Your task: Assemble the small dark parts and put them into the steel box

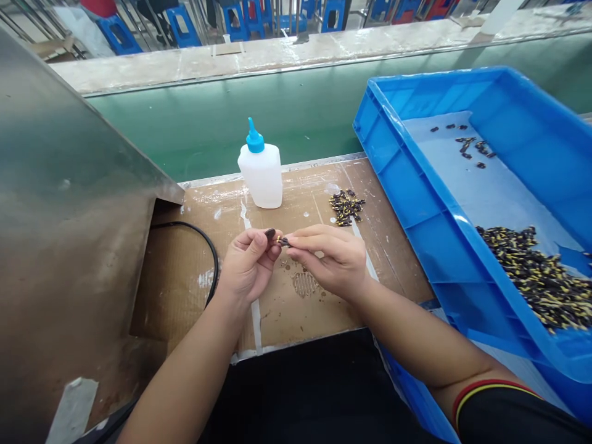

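Both hands meet above the cardboard-covered bench. My left hand point(250, 262) is closed, with a dark rounded piece point(270, 234) pinched between thumb and fingers. Against its fingertips, my right hand point(330, 256) is closed on a small black-and-yellow part point(283, 242). Fingers partly cover both pieces, and I cannot tell whether they are joined. Just beyond my right hand lies a small pile of black-and-yellow parts point(346, 207). A white squeeze bottle point(263, 176) with a blue nozzle cap stands upright behind my left hand.
A large blue crate point(407, 166) on the right holds a heap of similar parts point(539, 277) and several scattered ones. A metal housing point(78, 203) rises on the left, with a black cable point(210, 246) beside it. A green strip point(198, 129) runs behind the bench.
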A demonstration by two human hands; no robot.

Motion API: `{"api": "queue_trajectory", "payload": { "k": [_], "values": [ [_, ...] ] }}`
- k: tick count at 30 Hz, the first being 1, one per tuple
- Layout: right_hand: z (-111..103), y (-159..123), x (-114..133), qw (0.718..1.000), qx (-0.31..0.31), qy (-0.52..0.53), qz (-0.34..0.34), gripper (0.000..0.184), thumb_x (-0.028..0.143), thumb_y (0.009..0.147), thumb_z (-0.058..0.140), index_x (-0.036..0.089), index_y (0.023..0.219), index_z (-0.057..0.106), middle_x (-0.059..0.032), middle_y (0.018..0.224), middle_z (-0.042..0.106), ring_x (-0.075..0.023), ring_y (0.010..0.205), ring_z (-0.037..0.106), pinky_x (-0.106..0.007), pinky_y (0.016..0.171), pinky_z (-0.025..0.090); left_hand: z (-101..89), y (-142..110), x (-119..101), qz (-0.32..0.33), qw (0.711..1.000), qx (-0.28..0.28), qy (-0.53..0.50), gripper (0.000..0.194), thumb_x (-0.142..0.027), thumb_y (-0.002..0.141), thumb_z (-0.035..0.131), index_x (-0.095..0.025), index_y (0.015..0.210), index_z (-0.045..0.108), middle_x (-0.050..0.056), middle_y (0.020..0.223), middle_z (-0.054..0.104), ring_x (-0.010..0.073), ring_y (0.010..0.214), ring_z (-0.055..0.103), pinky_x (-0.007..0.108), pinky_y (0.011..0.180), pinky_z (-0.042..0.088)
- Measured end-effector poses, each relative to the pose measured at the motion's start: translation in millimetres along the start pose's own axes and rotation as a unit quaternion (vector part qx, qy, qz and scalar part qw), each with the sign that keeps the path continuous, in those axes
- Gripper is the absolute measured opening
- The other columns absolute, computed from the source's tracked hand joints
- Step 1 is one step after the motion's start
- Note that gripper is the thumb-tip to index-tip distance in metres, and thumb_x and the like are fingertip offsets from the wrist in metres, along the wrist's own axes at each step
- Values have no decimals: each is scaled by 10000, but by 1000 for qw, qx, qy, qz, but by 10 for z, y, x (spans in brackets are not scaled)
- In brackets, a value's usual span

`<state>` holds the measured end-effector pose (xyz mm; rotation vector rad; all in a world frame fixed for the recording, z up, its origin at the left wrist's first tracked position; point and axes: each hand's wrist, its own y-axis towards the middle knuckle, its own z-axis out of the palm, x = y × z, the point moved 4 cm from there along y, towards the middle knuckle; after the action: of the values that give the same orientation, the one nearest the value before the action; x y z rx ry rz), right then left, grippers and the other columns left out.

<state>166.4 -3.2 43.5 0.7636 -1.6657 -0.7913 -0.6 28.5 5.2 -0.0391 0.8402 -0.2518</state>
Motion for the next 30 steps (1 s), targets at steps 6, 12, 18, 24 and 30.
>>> {"api": "queue_trajectory", "payload": {
  "k": [6,12,18,24,30],
  "values": [
    [2,2,2,1000,0,1,9,197,96,988,821,204,1148,783,-81,1105,827,-201,991,812,-342,891,715,14,-8,20,11,1000,12,14,286,-386,692,1041,-201,767,836,20,836,830,60,658,735,118,701,638],
    [11,-8,4,1000,1,-15,2,194,103,978,833,204,1139,791,-84,1106,825,-211,981,814,-352,880,714,18,-5,16,34,999,9,26,284,-396,704,1034,-203,758,831,15,829,820,61,669,723,131,708,628],
    [16,-6,7,1000,2,-23,5,197,100,967,843,200,1131,800,-89,1088,826,-222,960,815,-359,871,716,27,-34,2,45,998,-15,44,298,-402,676,1046,-219,740,821,19,868,822,72,691,714,156,711,615],
    [20,-6,6,1000,-1,-29,3,190,114,984,833,209,1143,794,-86,1089,827,-216,964,814,-363,865,719,38,-40,-2,52,997,-12,56,298,-412,696,1035,-219,751,816,21,895,823,78,720,719,170,734,617],
    [17,-1,8,999,-2,-42,2,192,104,967,849,201,1124,796,-88,1077,829,-214,952,815,-347,872,720,33,-45,-2,49,997,-10,62,288,-408,709,1029,-218,765,821,22,906,825,79,727,720,173,745,618]
  ]
}}
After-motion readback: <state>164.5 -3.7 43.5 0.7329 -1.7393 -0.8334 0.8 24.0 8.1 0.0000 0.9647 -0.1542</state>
